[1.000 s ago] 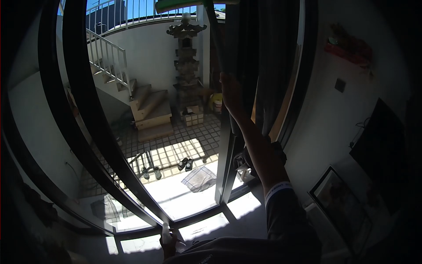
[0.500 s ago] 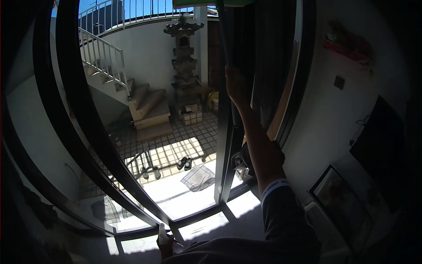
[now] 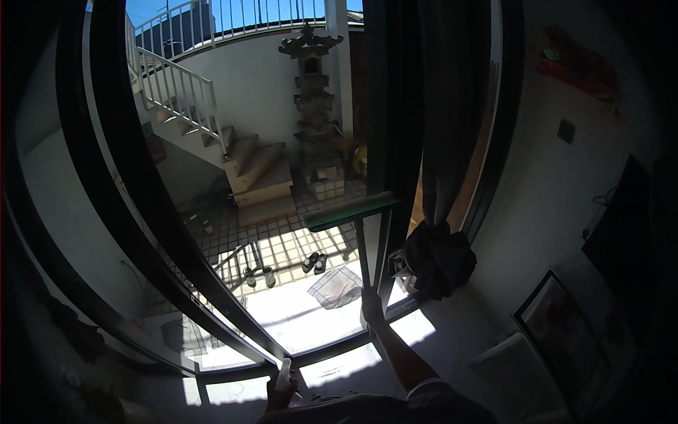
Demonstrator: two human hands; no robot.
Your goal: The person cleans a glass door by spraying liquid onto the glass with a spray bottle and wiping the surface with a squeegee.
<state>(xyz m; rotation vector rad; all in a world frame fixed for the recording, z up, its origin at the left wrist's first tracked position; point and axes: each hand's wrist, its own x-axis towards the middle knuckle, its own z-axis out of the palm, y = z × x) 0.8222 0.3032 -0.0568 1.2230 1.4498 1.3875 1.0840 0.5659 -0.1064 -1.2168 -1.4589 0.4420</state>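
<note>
My right hand is wrapped round the dark handle of a window squeegee. The long green head of the squeegee is up, in front of the glass door, at about the middle of the view. Low down, near my body, my left hand is closed round a whitish spray bottle. That hand lies in shadow, and its fingers show only in part. Behind the squeegee stands the dark-framed glass door; whether the head touches the glass I cannot tell.
A bunched dark curtain hangs right of the door. Outside lie a floor cloth, sandals and steps, beside a stone shrine. A framed picture leans by the right wall.
My right hand has come down from high on the door, bringing the squeegee head from the top edge to mid-view. The view has shifted slightly. My left hand still holds the spray bottle.
</note>
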